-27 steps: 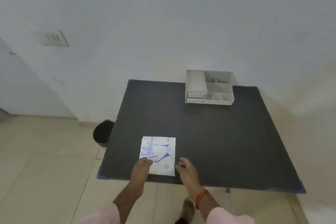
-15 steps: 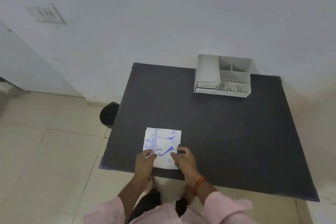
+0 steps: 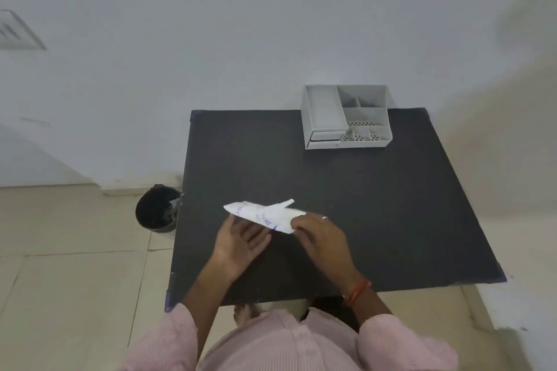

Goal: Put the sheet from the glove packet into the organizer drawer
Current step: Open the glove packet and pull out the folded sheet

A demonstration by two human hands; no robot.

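Observation:
The white glove packet (image 3: 262,215) with blue print is lifted off the black table (image 3: 331,190), tilted and seen nearly edge-on. My right hand (image 3: 319,235) pinches its right end. My left hand (image 3: 241,239) lies under the packet's near left side with fingers spread, touching it. The grey organizer (image 3: 346,116) stands at the table's far edge, right of centre, with its small drawer (image 3: 325,136) at the lower left of its front. No separate sheet can be made out from the packet.
A dark round bin (image 3: 157,208) stands on the tiled floor just left of the table. A pale wall runs behind the table, close to the organizer. The table's near edge is at my waist.
The packet lay flat near the table's front edge under both hands. It is now raised and tilted, held at its right end by my right hand. The camera has tipped further down.

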